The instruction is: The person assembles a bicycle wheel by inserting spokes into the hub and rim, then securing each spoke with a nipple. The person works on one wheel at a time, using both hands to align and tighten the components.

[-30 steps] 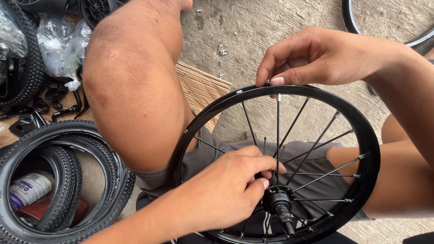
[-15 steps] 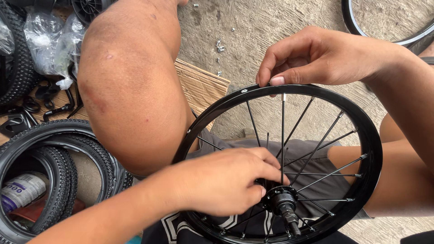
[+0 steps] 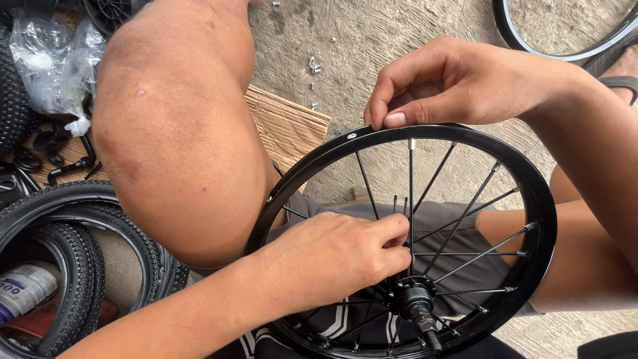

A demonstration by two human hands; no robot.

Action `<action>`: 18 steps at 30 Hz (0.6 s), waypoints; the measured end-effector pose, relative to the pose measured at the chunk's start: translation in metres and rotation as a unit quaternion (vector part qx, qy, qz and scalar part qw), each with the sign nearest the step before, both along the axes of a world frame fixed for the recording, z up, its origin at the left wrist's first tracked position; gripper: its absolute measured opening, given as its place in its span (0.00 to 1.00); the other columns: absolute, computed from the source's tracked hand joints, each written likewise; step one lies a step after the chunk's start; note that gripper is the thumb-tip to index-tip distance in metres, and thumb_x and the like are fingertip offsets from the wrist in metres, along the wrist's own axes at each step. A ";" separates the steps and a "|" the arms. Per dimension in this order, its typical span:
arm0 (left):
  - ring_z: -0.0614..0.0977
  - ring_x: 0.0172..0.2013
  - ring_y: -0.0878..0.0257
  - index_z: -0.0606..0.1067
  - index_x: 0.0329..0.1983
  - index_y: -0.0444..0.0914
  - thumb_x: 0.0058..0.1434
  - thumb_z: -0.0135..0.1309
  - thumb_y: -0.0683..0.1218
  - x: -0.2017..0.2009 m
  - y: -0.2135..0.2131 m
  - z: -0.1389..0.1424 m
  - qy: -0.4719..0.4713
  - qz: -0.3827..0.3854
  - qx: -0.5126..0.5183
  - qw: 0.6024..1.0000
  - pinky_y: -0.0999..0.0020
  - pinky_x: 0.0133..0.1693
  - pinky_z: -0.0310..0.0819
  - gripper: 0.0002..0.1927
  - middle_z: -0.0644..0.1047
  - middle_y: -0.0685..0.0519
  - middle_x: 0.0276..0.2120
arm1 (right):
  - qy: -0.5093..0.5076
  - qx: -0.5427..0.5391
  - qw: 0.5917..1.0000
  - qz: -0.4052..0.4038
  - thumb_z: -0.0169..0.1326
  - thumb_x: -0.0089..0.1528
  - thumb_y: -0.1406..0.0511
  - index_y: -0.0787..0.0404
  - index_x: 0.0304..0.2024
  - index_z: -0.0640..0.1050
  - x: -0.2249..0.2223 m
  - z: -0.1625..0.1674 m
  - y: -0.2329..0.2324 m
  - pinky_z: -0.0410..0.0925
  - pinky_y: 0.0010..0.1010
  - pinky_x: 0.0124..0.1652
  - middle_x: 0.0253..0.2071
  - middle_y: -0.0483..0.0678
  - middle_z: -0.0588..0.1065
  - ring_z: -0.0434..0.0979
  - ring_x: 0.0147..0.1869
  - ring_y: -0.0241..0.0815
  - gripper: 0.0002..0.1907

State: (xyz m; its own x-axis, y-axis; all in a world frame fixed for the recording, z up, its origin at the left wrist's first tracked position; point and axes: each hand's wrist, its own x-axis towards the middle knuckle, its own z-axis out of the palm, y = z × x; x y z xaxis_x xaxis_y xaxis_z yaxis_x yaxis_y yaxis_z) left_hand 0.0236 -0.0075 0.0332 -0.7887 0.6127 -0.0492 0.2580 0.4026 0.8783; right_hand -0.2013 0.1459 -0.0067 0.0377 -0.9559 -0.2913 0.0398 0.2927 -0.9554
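Lacing spokes — my left hand (image 3: 339,256) pinches one spoke (image 3: 411,199), my right hand (image 3: 458,83) grips the black rim (image 3: 541,199); several holes unfilled.

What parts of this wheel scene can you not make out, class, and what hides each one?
Head view only:
- Left hand covers the spoke ends it pinches.
- Right hand hides the rim hole beneath its fingertips.
- Wheel bottom: cut off by the frame edge.
- Small screws on the ground: too small.

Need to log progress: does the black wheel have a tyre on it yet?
No, bare. The rim shows all round with no rubber; the knobbly tyres lie apart on the ground.
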 end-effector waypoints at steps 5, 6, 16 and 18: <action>0.81 0.28 0.61 0.76 0.37 0.35 0.62 0.55 0.41 0.009 -0.002 -0.015 0.195 0.015 -0.003 0.981 0.64 0.28 0.77 0.03 0.75 0.52 0.36 | -0.011 0.015 1.000 -0.005 0.54 0.66 0.65 0.64 0.47 0.81 0.001 0.001 0.000 0.74 0.24 0.45 0.41 0.45 0.81 0.79 0.45 0.31 0.11; 0.80 0.26 0.62 0.77 0.38 0.34 0.63 0.55 0.40 0.011 -0.002 -0.017 0.234 0.023 -0.014 0.972 0.65 0.27 0.75 0.04 0.76 0.53 0.34 | -0.020 0.014 1.000 -0.006 0.54 0.67 0.65 0.64 0.47 0.81 0.001 0.001 0.000 0.74 0.24 0.45 0.41 0.45 0.81 0.80 0.45 0.31 0.11; 0.86 0.35 0.58 0.78 0.46 0.32 0.65 0.57 0.38 0.028 0.016 -0.009 0.045 0.190 0.124 0.973 0.70 0.37 0.81 0.08 0.83 0.46 0.40 | -0.024 0.034 0.999 -0.014 0.54 0.66 0.65 0.65 0.47 0.81 0.003 0.005 -0.003 0.74 0.24 0.44 0.40 0.44 0.81 0.79 0.44 0.30 0.11; 0.85 0.33 0.62 0.77 0.49 0.32 0.63 0.56 0.37 0.029 0.022 -0.006 -0.167 0.234 0.201 0.936 0.73 0.34 0.81 0.11 0.83 0.47 0.41 | -0.033 0.048 0.998 -0.020 0.54 0.66 0.65 0.65 0.46 0.81 0.003 0.004 -0.002 0.73 0.24 0.44 0.40 0.44 0.81 0.79 0.44 0.30 0.11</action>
